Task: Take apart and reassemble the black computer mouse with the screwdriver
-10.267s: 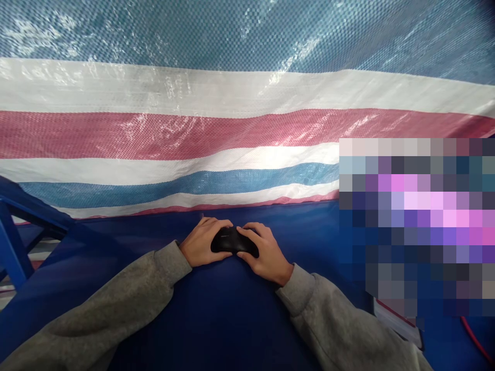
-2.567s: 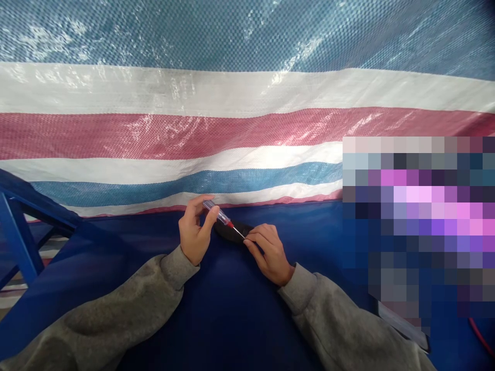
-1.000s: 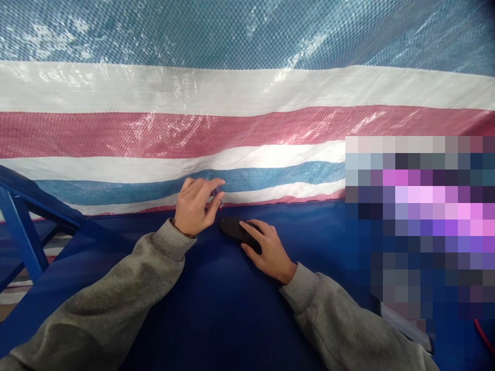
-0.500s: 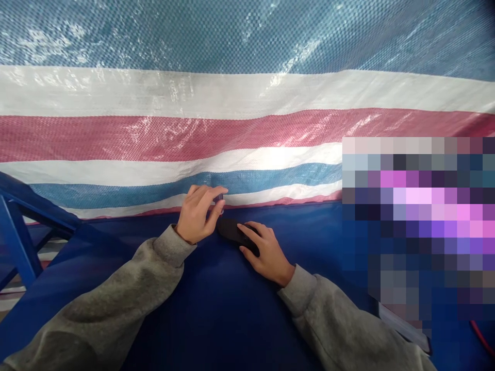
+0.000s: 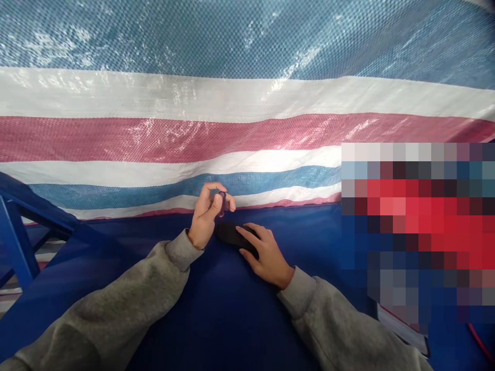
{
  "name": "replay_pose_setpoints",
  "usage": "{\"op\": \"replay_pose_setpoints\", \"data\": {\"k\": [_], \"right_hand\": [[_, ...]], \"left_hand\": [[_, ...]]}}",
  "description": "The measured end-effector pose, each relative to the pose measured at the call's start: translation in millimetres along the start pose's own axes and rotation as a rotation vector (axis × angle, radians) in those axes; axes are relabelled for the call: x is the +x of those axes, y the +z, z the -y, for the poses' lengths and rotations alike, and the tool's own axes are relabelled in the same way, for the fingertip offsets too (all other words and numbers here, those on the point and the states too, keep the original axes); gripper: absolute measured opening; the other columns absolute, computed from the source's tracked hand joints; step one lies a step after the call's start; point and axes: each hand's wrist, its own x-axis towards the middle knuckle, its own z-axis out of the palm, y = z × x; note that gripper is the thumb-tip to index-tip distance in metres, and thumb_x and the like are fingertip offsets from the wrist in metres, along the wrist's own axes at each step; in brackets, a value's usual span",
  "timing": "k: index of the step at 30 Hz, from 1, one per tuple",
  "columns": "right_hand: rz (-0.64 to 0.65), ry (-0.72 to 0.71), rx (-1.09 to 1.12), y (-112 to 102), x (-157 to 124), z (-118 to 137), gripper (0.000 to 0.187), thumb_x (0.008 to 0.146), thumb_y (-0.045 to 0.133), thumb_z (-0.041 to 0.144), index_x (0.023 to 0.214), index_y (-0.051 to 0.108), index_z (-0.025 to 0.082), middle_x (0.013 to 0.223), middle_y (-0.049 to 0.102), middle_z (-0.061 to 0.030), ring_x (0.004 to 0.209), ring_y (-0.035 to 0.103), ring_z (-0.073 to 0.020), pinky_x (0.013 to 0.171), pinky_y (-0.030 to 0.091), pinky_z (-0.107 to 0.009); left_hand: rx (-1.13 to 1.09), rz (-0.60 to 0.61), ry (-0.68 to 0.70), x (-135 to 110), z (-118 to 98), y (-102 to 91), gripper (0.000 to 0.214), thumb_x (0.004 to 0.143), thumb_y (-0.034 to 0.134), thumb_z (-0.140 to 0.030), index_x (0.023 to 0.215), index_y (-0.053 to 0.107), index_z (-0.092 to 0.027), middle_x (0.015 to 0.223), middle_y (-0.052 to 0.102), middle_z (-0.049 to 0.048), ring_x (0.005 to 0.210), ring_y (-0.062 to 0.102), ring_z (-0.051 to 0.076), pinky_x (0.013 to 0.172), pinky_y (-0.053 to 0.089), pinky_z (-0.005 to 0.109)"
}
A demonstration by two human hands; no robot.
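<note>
My left hand (image 5: 207, 214) is raised just over the table, pinching a small, dark purple, shiny object (image 5: 222, 202) between thumb and fingers. Its exact kind is too small to make out; a reddish tip shows below it. My right hand (image 5: 266, 256) grips the right end of a black, rounded, elongated object (image 5: 231, 235) lying on the blue surface. The thumb is on its near side and the fingers lie over its far side, hiding that end. The left hand is just above the black object's left end.
Behind the blue tabletop (image 5: 216, 319) hangs a striped blue, white and red woven tarp (image 5: 232, 98). A blue metal frame (image 5: 19, 237) stands at the left. Pixelation masks the right side; a flat, pale-edged object (image 5: 402, 330) and a red cable (image 5: 479, 341) show below it.
My left hand has turned and moved slightly right, bringing the small purple object more into view. The right hand stays on the black object. The masked area has gone from purple to red.
</note>
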Motion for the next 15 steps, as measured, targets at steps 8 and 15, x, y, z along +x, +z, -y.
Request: {"op": "replay_pose_setpoints", "data": {"k": [8,15], "right_hand": [[-0.006,0.004,0.008,-0.2,0.5,0.7,0.048,0.091,0.056,0.025,0.138,0.049,0.023,0.131,0.053,-0.0133,0.119,0.051,-0.0283,0.099,0.044,-0.048],[0.007,0.012,0.007,-1.0,0.7,1.4,0.048,0.091,0.056,0.025,0.138,0.049,0.022,0.131,0.053,-0.0138,0.118,0.051,-0.0282,0.099,0.044,-0.047]], "left_hand": [[-0.157,-0.072,-0.101,2.9,-9.8,-0.5,0.031,0.095,0.041,-0.051,0.085,0.048,-0.023,0.064,0.04,-0.0011,0.056,0.042,0.014,0.056,0.039,0.03],[-0.194,-0.091,-0.116,2.0,-12.1,-0.6,0.025,0.091,0.055,-0.047,0.088,0.042,-0.025,0.059,0.034,-0.0055,0.052,0.035,0.011,0.051,0.033,0.025]]}}
